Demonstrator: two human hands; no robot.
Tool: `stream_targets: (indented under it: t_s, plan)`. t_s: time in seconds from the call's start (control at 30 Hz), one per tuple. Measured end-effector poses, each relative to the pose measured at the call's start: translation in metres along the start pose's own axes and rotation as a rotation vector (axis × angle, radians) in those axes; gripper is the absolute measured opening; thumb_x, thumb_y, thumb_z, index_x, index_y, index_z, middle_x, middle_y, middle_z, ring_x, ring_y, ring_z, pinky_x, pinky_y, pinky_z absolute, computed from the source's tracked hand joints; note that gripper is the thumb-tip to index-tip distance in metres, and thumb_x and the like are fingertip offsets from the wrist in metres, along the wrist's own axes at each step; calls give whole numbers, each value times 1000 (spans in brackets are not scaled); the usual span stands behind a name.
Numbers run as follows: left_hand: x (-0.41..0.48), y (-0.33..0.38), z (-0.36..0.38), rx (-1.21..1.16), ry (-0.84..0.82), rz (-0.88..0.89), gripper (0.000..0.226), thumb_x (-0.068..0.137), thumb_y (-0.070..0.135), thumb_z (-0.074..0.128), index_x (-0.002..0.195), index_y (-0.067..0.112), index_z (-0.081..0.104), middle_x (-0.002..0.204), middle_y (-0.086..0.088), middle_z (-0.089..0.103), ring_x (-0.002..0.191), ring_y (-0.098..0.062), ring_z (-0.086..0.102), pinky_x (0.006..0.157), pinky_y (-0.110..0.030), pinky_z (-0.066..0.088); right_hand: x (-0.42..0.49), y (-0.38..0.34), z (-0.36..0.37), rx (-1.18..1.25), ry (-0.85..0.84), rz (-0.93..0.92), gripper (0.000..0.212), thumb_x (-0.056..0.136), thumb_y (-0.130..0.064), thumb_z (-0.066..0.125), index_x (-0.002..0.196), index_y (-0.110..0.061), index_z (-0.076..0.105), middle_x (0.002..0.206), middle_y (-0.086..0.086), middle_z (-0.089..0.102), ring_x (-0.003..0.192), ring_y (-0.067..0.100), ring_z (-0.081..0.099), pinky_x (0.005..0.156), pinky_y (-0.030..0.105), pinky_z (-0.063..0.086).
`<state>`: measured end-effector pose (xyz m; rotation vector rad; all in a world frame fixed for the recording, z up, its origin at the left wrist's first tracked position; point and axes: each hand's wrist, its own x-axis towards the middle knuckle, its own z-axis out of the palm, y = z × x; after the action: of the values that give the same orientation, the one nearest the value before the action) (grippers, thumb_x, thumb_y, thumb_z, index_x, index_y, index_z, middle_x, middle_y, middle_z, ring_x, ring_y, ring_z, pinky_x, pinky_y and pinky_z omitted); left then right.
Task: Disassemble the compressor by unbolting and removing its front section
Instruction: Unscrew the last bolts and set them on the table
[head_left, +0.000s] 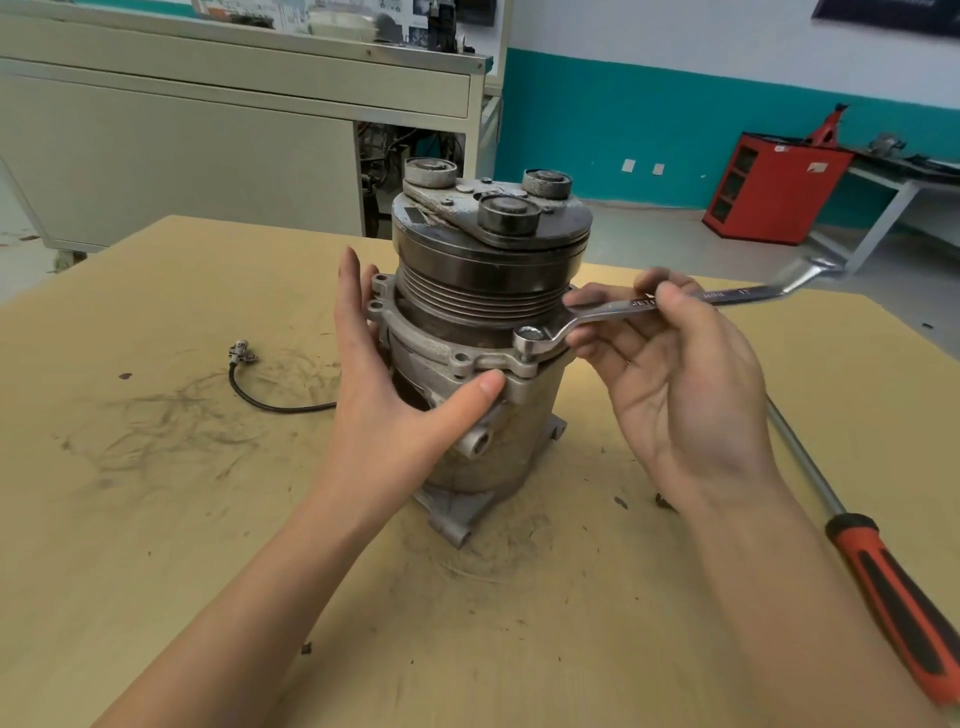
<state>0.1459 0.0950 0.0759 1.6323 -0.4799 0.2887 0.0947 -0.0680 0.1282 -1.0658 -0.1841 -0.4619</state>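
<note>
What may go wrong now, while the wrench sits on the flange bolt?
The wrench grips the bolt only by its ring end; if it slips, the right hand might hit the pulley. The compressor stands on end, steadied only by the left hand, so a hard pull might tip it.

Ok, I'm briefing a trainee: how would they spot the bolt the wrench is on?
Find the compressor standing upright on the table, and follow the flange below its grooved pulley round to the front right. The bolt sits there inside the ring end of the wrench that the right hand holds; the nearby flange holes look empty.
</note>
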Motion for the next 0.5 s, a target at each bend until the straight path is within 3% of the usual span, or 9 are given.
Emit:
stream_targets:
  t_s: [0.1,0.27,0.5]
  plan:
    - [0,1,0,14,1,-11,121,58,64,72,150,43,-4,157,23,13,140,10,20,117,-26,25,-3,-4,-3,-23,23,-91,29,102,-17,27,88,-8,50,83,12,72,74,22,69,66,25,53]
    - [-1,3,-1,18,0,-24,121,59,64,71,151,42,-3,157,23,12,141,9,20,119,-32,25,-24,-6,2,-403,-12,-488,21,100,-14,35,93,-8,53,91,8,71,84,25,70,74,30,55]
    - [-1,4,-1,25,-1,-30,120,60,62,71,151,38,-3,159,19,12,143,3,19,119,-38,25,-34,4,6,-552,-159,-593,10,99,-13,40,100,-12,49,105,16,61,93,25,68,79,38,55]
